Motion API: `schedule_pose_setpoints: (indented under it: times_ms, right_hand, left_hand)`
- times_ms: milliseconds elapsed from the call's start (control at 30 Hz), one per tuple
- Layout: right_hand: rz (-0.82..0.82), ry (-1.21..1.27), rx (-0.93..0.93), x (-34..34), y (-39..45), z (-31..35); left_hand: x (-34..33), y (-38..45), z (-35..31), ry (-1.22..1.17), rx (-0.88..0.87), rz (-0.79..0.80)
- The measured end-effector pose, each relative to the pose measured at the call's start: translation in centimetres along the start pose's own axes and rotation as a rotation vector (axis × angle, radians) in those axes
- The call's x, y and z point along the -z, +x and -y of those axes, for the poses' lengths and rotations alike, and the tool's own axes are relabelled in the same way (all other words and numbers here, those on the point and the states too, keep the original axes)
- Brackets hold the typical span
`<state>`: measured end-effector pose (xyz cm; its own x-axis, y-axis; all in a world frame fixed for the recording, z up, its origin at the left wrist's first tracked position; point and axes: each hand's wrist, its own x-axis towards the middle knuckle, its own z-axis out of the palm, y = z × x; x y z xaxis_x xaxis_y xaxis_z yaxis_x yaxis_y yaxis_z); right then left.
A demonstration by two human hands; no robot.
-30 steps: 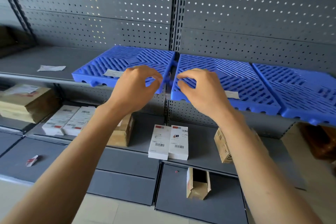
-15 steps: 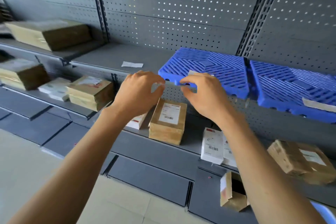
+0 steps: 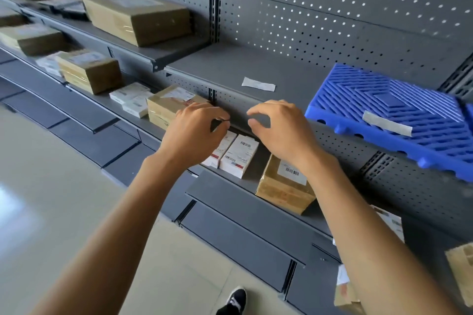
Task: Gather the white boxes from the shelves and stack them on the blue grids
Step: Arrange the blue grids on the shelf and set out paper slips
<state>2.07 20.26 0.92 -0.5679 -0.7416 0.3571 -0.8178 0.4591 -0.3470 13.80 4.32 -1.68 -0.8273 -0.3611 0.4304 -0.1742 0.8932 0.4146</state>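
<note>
At the grey steel shelving, a person's left hand (image 3: 194,133) and right hand (image 3: 281,133) hover side by side in front of the middle shelf (image 3: 230,66), fingers loosely curled and holding nothing. Directly below them, on the lower shelf (image 3: 245,181), two white boxes (image 3: 235,153) lie flat and touching, partly hidden by the left hand; a tape-wrapped brown parcel (image 3: 284,184) sits just to their right. More white boxes (image 3: 130,100) lie further left, beside another brown parcel (image 3: 166,107). A blue grid (image 3: 399,115), bare but for a strip of grey tape (image 3: 386,123), rests on the middle shelf to the right, its front edge overhanging the shelf lip. A white paper slip (image 3: 258,84) lies near it.

The reach for the pair looks imminent, and the risks are plain: the shelf edge overhead could catch knuckles or a box corner on the way out; two smooth boxes lifted together may slide apart; and a box set down hard on the overhanging grid could tip it forward.
</note>
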Motion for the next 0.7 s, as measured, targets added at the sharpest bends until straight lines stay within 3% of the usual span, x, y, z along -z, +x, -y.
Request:
schedule_pose_setpoints:
  times_ms: [367,700]
  right_hand:
    - [-0.223,0.005,-0.104,-2.3,8.6,-4.9]
    - [-0.190,-0.042,-0.303,-3.7,11.8,-7.2]
  left_hand:
    - [-2.6,9.8,3.6,-0.039,-0.043,-0.038]
    - [-5.9,17.4,6.0,-0.073,-0.153,0.068]
